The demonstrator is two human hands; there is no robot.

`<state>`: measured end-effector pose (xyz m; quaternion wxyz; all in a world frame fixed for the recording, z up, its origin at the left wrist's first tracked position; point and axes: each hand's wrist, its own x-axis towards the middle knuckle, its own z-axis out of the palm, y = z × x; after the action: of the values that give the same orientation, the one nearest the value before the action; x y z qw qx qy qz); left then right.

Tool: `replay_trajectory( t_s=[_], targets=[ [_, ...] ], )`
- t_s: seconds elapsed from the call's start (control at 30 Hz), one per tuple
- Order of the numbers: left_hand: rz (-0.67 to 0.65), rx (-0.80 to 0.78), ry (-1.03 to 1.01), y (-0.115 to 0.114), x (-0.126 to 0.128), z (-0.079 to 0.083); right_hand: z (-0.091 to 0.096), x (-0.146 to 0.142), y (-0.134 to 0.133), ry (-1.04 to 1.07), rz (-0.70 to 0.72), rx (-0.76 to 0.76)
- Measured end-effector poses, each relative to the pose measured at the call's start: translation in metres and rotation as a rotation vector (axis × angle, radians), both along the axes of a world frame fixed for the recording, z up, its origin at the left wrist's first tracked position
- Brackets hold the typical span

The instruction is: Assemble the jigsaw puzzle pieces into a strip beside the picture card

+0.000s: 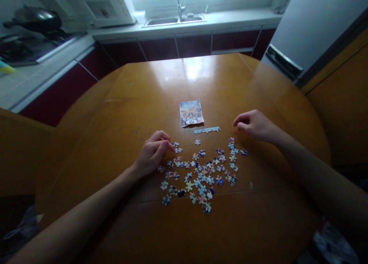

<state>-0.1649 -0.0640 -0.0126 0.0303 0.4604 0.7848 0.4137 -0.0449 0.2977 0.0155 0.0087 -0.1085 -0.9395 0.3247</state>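
My left hand (152,152) rests at the left edge of a spread of loose jigsaw pieces (202,176). Its index finger is stretched out to a small jigsaw piece (178,150), seemingly touching it, while the other fingers are bent. My right hand (254,125) is over the table on the right, fingers loosely bent with a gap to the thumb and nothing visible in them. Between the hands lies a joined strip of edge pieces (207,130), with a single jigsaw piece (197,142) just below it. Behind the strip is a printed picture sheet (191,113).
Everything lies on a brown wooden table (149,87) with rounded ends. Beyond it are a counter with a sink (163,21), a white microwave (107,7), a wok (38,18) on the stove at left, and a grey fridge (310,30) at right.
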Motion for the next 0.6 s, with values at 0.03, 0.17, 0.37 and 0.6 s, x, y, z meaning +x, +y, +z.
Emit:
replay_trajectory(
  t_s=[0.03, 0.17, 0.37, 0.6],
  targets=[
    [0.005, 0.001, -0.009, 0.0, -0.001, -0.001, 0.001, 0.001, 0.001, 0.006, -0.002, -0.01],
    [0.041, -0.016, -0.069, -0.003, -0.004, -0.004, 0.004, 0.004, 0.002, 0.022, 0.011, -0.021],
    [0.073, -0.042, -0.134, -0.004, -0.006, -0.003, 0.01, 0.006, -0.001, 0.034, 0.035, -0.04],
    [0.075, -0.028, -0.185, -0.004, -0.008, -0.002, 0.01, 0.007, 0.002, 0.024, 0.052, -0.017]
  ],
)
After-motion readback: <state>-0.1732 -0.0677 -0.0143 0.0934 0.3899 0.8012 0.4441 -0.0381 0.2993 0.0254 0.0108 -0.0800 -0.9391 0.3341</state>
